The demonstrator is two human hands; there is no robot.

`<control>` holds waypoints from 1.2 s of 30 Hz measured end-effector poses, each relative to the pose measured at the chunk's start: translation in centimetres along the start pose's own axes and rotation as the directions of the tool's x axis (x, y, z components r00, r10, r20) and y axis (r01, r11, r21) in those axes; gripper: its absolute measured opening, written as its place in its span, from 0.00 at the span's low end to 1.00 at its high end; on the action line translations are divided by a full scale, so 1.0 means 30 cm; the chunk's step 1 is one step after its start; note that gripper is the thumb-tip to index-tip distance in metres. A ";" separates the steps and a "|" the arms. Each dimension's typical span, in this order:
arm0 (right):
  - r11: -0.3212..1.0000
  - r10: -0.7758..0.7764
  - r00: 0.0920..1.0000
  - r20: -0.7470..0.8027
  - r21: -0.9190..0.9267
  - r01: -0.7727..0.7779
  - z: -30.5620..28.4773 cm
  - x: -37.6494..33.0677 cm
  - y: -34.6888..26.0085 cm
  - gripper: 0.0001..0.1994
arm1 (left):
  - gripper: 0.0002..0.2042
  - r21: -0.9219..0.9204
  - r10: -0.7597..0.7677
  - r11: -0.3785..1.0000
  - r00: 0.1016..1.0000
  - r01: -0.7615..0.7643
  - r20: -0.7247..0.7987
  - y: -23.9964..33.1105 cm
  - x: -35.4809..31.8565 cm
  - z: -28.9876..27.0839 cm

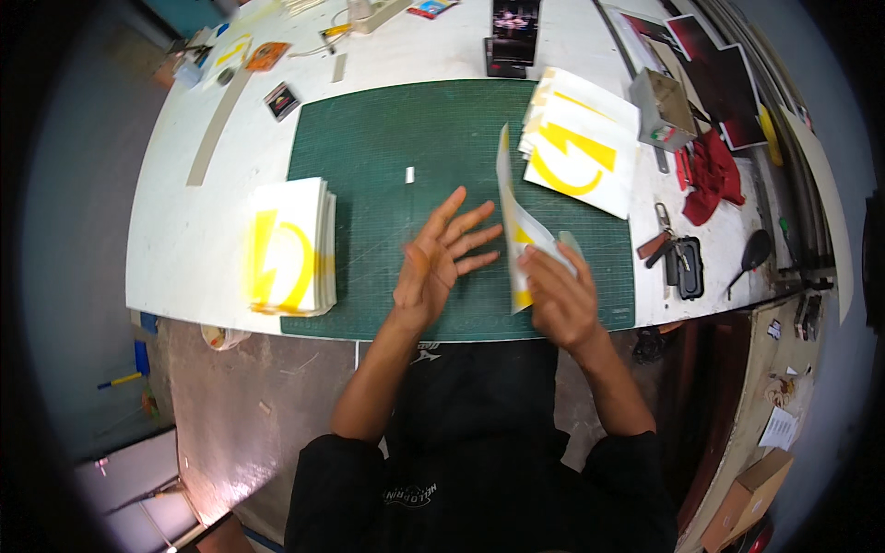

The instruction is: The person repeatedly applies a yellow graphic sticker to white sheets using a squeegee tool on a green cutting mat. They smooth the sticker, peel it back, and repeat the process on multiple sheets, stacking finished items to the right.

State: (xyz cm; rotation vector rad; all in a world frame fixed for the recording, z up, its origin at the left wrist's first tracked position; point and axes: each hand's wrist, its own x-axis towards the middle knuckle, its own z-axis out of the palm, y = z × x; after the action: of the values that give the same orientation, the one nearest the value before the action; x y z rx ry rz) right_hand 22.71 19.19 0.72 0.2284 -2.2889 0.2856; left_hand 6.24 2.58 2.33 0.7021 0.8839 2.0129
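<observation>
One sheet (513, 217) gripped in right hand (562, 293); left hand (437, 256) spread, empty. Likely mid-handling; two-handed hold needs left closing.

A broad white counter (198, 217) takes up the middle of the room, its top scuffed and darkly marked toward the right edge. Below it I see a worn brown-grey floor (217, 387), smudged in places, with a bright pinkish glare (226, 475) spread at the lower left. The left-hand wall (78, 249) is a dull blue-grey, and a patch of teal panel (189, 14) shows in the far left corner. Over on the right stands another blue-grey wall (816, 433), long dark bars (802, 184) running alongside the counter. Lower down, a brown cardboard box (756, 493) sits on a pale, cluttered side surface (754, 387).
</observation>
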 end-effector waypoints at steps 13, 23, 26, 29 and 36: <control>0.123 0.890 0.388 0.239 0.693 -0.710 0.162 -0.016 -0.114 0.07 | 0.20 -0.209 -0.051 0.977 0.893 -0.048 -0.446 0.024 -0.305 -0.150; 0.062 0.823 0.506 0.256 0.846 -0.529 0.075 -0.093 -0.117 0.05 | 0.18 0.397 0.135 0.912 0.838 0.104 -0.529 -0.025 -0.364 -0.257; -0.119 0.747 0.477 0.463 0.799 -0.589 0.032 -0.041 -0.121 0.07 | 0.17 0.376 0.051 0.911 0.860 0.168 -0.508 -0.003 -0.364 -0.236; -0.481 0.523 0.445 0.727 0.682 -0.550 0.024 -0.011 -0.099 0.17 | 0.19 0.309 -0.074 0.923 0.894 0.229 -0.443 0.001 -0.350 -0.222; -0.697 0.319 0.474 0.820 0.543 -0.469 0.070 -0.111 -0.072 0.25 | 0.21 0.258 -0.191 0.912 0.886 0.320 -0.423 0.025 -0.359 -0.261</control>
State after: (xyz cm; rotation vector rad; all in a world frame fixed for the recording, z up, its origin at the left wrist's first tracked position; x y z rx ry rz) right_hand 24.00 16.79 -2.84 -0.3633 -1.0433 2.9760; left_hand 5.79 -9.40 -3.51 0.3246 1.4864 1.8082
